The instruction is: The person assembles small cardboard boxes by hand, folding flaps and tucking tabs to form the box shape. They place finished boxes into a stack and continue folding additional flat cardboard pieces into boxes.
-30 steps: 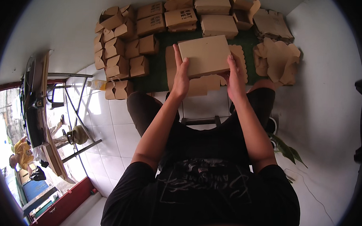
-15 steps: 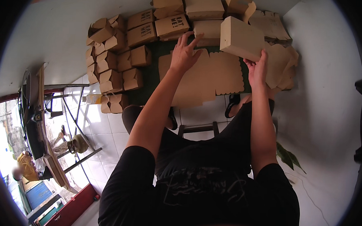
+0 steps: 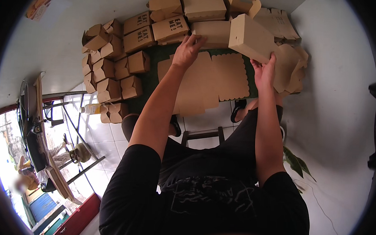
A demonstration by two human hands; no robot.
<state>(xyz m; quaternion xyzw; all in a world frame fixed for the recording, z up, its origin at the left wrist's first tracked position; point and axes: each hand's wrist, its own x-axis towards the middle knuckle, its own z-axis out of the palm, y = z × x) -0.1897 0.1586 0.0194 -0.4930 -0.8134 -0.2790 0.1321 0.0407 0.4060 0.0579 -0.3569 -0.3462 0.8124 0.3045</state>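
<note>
The folded brown box (image 3: 252, 37) is gripped by the right hand (image 3: 265, 72), while the left hand (image 3: 187, 51), fingers loosely spread, touches a closed box (image 3: 215, 33).

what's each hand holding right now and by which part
The right hand holds a folded brown box by its lower near corner. The left hand holds nothing; its fingertips touch a closed box.

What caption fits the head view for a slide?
Right hand holds a folded brown box; left hand reaches toward stacked boxes above flat blanks.
</note>
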